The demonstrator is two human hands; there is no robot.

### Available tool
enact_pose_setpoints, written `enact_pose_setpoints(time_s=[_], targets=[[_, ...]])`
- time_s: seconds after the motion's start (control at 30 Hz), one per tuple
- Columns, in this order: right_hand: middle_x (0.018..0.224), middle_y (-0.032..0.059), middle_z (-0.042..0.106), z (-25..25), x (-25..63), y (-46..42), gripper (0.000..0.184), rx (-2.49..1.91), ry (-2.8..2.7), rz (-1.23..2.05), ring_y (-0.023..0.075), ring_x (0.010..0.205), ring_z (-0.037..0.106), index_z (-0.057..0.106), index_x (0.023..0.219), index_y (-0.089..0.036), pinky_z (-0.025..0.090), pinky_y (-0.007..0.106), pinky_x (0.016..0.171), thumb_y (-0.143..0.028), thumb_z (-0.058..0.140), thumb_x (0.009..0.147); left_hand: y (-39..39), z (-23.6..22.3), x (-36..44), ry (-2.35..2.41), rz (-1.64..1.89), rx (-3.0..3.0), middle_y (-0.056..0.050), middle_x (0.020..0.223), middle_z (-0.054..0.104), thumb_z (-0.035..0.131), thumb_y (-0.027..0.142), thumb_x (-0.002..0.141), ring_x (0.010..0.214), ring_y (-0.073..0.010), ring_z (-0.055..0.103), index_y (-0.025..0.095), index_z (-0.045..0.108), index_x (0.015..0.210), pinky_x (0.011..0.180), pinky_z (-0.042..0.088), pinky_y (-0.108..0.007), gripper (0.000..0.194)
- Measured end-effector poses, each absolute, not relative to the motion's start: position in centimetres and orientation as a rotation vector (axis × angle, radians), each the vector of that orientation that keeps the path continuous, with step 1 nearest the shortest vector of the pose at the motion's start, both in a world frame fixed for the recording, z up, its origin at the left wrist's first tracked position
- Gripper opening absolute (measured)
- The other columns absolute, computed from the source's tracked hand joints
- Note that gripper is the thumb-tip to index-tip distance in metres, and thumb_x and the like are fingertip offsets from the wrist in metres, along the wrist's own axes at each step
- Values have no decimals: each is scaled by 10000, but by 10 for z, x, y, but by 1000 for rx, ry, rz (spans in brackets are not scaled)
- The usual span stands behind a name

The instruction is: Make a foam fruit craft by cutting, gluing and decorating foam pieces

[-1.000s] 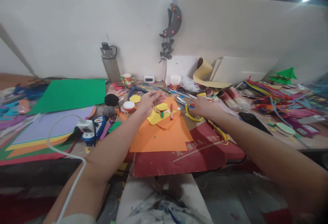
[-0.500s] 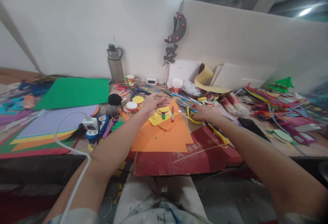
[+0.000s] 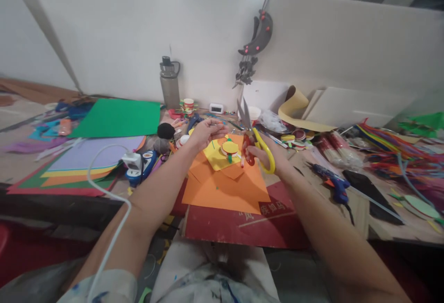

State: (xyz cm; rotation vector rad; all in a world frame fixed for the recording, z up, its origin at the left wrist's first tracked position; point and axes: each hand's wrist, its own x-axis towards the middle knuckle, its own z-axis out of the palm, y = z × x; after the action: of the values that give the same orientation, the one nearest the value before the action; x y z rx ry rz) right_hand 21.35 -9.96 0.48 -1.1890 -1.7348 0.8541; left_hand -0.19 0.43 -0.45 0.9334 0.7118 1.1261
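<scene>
Grips scissors (image 3: 247, 125) points-up in right hand (image 3: 261, 154), likely to spare the yellow-topped craft (image 3: 229, 148), with left hand (image 3: 205, 133) half-curled, hold unclear.

The scissors (image 3: 249, 132) I hold have smooth grey metal blades (image 3: 247, 120) and handles (image 3: 268, 149) of yellow and red plastic. Below my arms lies matt orange paper (image 3: 222, 196), flat and smooth, over red cardboard (image 3: 243, 231) that looks dull and scuffed. The green sheet (image 3: 118, 118) to my left is matt too. I see smoky, see-through plastic on the bottle (image 3: 169, 88), crinkly clear film in the plastic bag (image 3: 272, 121), hard blue plastic on the glue gun (image 3: 342, 190), and fuzz on the black ball (image 3: 166, 131).
</scene>
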Motion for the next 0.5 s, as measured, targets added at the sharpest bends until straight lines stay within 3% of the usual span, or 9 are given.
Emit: enact_pose_setpoints(time_s=[0.17, 0.33, 0.5], targets=[[654, -76, 543, -5, 204, -100, 362, -1165, -1752, 925, 113, 467, 518, 619, 1085, -210, 421, 264, 466, -444, 691, 818, 10, -4, -10, 777, 1128, 944, -91, 813, 790, 727, 15, 899, 653, -135, 768, 113, 619, 854, 652, 593, -193, 153], [580, -87, 533, -7, 224, -104, 466, -1257, -1758, 1113, 105, 416, 481, 651, 1220, -178, 386, 243, 417, -450, 690, 843, 13, 3, -17, 842, 1087, 945, -82, 763, 773, 631, -21, 942, 599, -113, 741, 102, 630, 814, 573, 566, -164, 178], [591, -74, 561, -2, 227, -110, 445, -1284, -1779, 1262, 105, 422, 491, 691, 1181, -175, 406, 237, 402, -446, 721, 830, 15, 4, -25, 856, 1049, 967, -51, 716, 744, 691, -19, 902, 598, -119, 747, 100, 638, 830, 559, 568, -152, 149]])
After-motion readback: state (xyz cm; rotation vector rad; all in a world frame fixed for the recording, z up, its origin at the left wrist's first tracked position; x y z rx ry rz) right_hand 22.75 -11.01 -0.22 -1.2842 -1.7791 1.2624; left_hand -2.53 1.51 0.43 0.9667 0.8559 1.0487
